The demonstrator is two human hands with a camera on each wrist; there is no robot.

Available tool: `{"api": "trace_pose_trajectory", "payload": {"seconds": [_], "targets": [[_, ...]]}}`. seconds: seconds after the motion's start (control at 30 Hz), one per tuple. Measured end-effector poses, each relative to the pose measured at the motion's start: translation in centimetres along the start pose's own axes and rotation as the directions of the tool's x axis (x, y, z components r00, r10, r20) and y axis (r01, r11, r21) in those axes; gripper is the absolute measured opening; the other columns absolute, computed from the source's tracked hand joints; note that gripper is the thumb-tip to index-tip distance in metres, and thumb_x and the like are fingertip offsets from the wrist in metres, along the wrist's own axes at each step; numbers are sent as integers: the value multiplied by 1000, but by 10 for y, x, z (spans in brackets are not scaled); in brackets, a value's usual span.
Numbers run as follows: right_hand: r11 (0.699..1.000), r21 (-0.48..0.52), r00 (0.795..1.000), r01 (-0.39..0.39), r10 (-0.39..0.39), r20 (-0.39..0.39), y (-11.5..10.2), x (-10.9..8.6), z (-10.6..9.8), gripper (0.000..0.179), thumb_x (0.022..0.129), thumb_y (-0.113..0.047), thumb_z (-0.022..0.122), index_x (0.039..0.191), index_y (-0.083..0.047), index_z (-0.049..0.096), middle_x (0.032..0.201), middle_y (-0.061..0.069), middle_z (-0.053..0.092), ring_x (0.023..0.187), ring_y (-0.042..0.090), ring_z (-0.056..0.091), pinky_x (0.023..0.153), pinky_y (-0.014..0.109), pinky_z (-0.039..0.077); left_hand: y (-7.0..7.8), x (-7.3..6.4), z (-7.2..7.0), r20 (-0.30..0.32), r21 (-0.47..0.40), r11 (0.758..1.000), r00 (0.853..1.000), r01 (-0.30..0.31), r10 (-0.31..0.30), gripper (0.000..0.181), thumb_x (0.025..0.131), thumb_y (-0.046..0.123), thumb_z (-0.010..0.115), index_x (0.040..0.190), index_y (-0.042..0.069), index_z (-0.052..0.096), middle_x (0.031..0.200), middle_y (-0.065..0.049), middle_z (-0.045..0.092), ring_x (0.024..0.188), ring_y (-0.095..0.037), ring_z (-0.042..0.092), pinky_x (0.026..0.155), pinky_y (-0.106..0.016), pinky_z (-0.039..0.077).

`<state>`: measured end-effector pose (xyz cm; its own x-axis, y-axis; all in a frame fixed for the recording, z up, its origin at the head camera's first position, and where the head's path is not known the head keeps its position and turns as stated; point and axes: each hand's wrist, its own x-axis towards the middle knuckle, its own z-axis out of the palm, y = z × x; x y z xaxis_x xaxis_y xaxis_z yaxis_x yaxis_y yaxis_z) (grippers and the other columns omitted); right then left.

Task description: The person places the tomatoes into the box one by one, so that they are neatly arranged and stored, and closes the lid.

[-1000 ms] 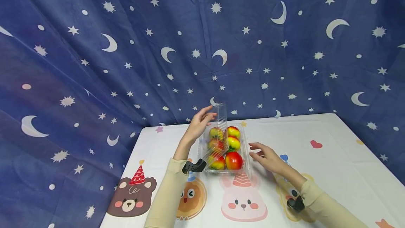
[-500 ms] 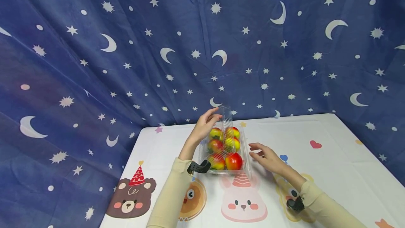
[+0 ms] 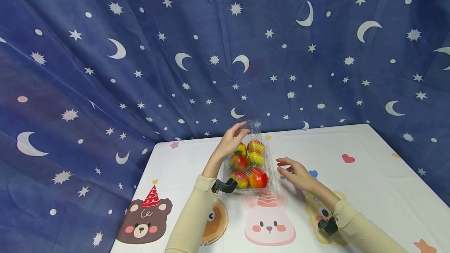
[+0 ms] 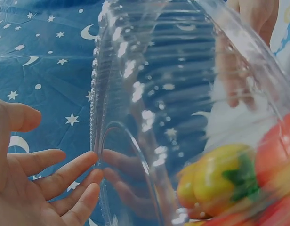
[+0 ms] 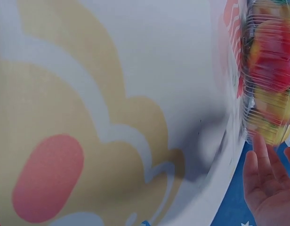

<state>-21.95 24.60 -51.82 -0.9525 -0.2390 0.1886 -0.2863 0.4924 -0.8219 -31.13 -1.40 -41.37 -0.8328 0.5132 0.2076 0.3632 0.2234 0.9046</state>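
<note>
A clear plastic clamshell box (image 3: 272, 167) on the table holds several red and yellow fruits (image 3: 258, 178), one with a green leafy top (image 4: 246, 178). Its ridged clear lid (image 3: 255, 129) is tilted up, slanting over the fruits from the left. My left hand (image 3: 232, 141) is at the lid's outer side; in the left wrist view its straight, spread fingertips (image 4: 92, 158) touch the plastic. Just right of the box, my right hand (image 3: 294, 173) hovers with relaxed fingers and nothing in it; the right wrist view shows it palm up in front of the box's side.
The table wears a white cloth (image 3: 316, 143) printed with a bear (image 3: 145, 221), a rabbit (image 3: 270, 225) and hearts. A blue curtain (image 3: 281, 61) with moons and stars hangs right behind the table's back edge. Both wrists carry black camera mounts (image 3: 225, 185).
My left hand has moved to the right, pushing the lid further over toward the fruits. The right hand has stayed in place beside the box.
</note>
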Motion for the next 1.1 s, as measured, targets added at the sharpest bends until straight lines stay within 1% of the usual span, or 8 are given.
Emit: {"api": "trace_pose_trajectory", "payload": {"seconds": [0.13, 0.37, 0.5, 0.6, 0.77, 0.9, 1.0, 1.1], "targets": [[999, 45, 1000, -15, 15, 5, -1, -1, -1, 42, 99, -17, 58, 134, 6, 52, 121, 28, 61, 91, 36, 66, 67, 35, 56, 6, -1, 2, 25, -20, 1000, 1000, 4, -3, 49, 106, 16, 43, 150, -4, 33, 134, -27, 56, 130, -37, 48, 109, -52, 33], [995, 91, 1000, -31, 31, 4, -13, -4, -4, 39, 100, -10, 55, 133, 11, 50, 118, 34, 59, 90, 43, 65, 66, 46, 56, 35, -12, 5, 56, -15, 1000, 998, 8, -7, 47, 105, 9, 42, 147, -10, 34, 133, -31, 55, 129, -39, 49, 109, -49, 35], [994, 98, 999, -37, 36, 15, -31, -9, -6, 36, 99, -6, 54, 130, 14, 51, 113, 36, 60, 89, 48, 64, 67, 47, 56, 37, -14, 9, 59, -14, 1000, 998, 18, -17, 47, 105, 10, 41, 147, -9, 35, 134, -30, 55, 129, -39, 49, 109, -49, 35], [995, 86, 999, -44, 42, 17, -36, -11, -7, 35, 99, -5, 54, 129, 14, 52, 112, 35, 61, 89, 48, 63, 67, 46, 56, 34, -13, 12, 52, -16, 1000, 998, 25, -24, 46, 105, 10, 41, 146, -9, 36, 133, -30, 56, 127, -39, 51, 108, -48, 36], [994, 93, 999, -51, 51, 5, -14, -9, -2, 38, 100, -10, 55, 132, 11, 52, 113, 31, 62, 87, 42, 65, 66, 44, 56, 29, -11, 16, 62, -21, 999, 998, 32, -31, 46, 105, 11, 42, 146, -8, 37, 133, -30, 55, 127, -39, 51, 106, -47, 38], [990, 136, 1000, -27, 27, -2, 1, -8, 2, 40, 100, -13, 57, 131, 10, 52, 110, 28, 64, 85, 39, 66, 65, 41, 56, 8, -3, 21, 48, -23, 999, 998, 43, -42, 46, 105, 14, 43, 147, -3, 39, 134, -27, 56, 127, -37, 52, 107, -47, 38], [987, 162, 1000, -3, 3, -3, 6, -9, 3, 39, 99, -13, 57, 130, 12, 53, 107, 28, 65, 86, 40, 66, 65, 40, 56, -8, 3, 27, 22, -24, 999, 999, 42, -42, 45, 105, 17, 45, 146, -1, 42, 132, -23, 59, 124, -34, 54, 103, -44, 41], [987, 160, 1000, 9, -8, -7, 6, -9, 3, 38, 99, -12, 56, 128, 13, 53, 104, 29, 66, 88, 42, 66, 66, 39, 55, -13, 4, 30, 10, -27, 999, 999, 43, -43, 46, 104, 20, 46, 146, 1, 44, 129, -21, 62, 122, -32, 56, 96, -37, 45]]}}
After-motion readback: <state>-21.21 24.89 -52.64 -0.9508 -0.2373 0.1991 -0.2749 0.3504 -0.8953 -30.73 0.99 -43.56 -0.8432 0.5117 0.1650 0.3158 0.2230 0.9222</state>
